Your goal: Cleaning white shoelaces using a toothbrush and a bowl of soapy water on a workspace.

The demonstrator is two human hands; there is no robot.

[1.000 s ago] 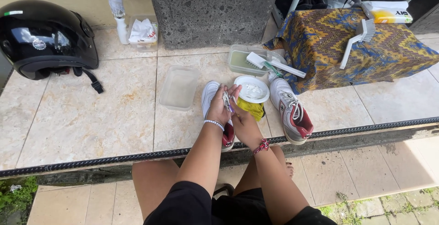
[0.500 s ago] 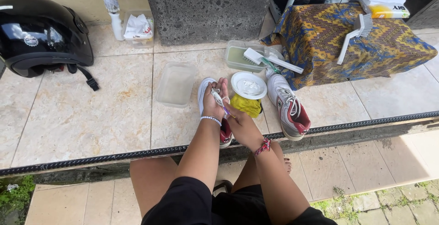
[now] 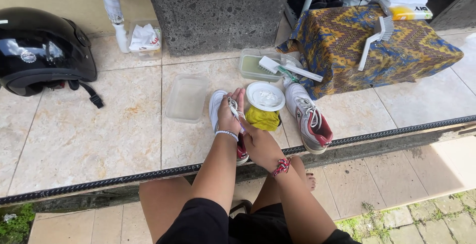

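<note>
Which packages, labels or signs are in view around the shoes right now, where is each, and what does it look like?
Box package: lying on the patterned cloth, top right; long, white and yellow.
Small packet: in a clear tub by the stone block, upper left; white with red marks.
Helmet badge: on the black helmet, far left; small, round, silvery.
No screens or signs.

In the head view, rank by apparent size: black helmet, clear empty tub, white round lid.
1. black helmet, largest, partly cut off at the left edge.
2. clear empty tub.
3. white round lid, smallest.
</note>
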